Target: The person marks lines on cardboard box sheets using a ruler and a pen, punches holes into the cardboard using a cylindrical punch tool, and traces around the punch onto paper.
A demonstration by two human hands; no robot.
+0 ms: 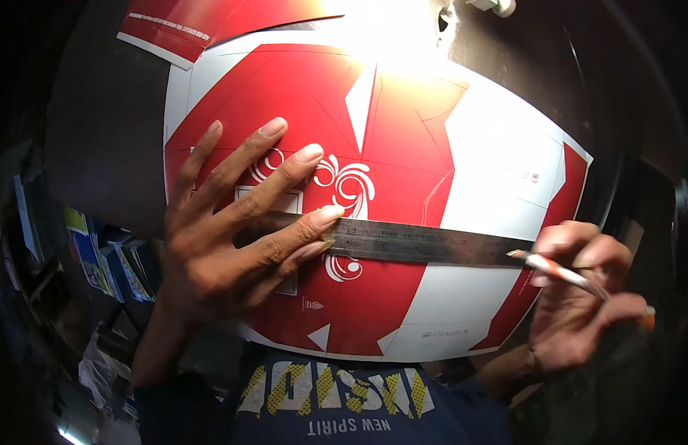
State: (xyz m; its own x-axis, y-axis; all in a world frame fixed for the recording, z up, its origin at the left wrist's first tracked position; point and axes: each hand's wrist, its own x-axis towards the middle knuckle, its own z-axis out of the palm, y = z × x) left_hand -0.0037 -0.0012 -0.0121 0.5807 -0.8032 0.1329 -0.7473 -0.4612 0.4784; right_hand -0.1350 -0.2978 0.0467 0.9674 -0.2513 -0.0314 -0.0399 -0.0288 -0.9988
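Note:
My left hand lies spread over a red and white printed sheet. Its thumb and index finger rest on a steel ruler, which runs across the sheet to the right. At the ruler's right end, my right hand grips a pencil with orange and white markings. The pencil's point is close to the end of the ruler, but whether it touches the sheet I cannot tell. Thin drawn lines and white swirl ornaments show on the red print. My left palm hides part of the ruler and the print.
Another red printed piece overlaps the sheet's upper left. Strong light glares on the top of the sheet, beside the dark work surface. Books or booklets stand lower left, near a white plastic bag.

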